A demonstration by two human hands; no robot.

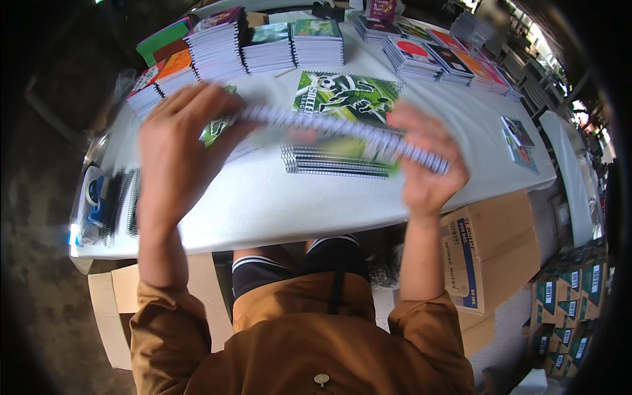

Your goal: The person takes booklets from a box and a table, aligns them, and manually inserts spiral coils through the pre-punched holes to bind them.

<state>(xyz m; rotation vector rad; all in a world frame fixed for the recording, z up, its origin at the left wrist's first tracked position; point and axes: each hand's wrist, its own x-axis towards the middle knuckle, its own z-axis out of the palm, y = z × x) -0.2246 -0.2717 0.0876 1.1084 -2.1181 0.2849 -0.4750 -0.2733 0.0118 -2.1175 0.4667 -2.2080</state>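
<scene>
Both my hands are raised over the table, gripping a spiral notebook by its two ends. It is blurred by motion, and its coil edge faces me and slopes down to the right. My left hand closes on the left end and my right hand on the right end. Behind and below it lies a soccer notebook with a green cover. Nearer me, a pile of spiral notebooks shows its coils. Another green cover is partly hidden by my left hand.
Stacks of notebooks line the back of the white-covered table, with more stacks at back right. A blue tape dispenser sits at the left edge beside upright coils. Cardboard boxes stand below.
</scene>
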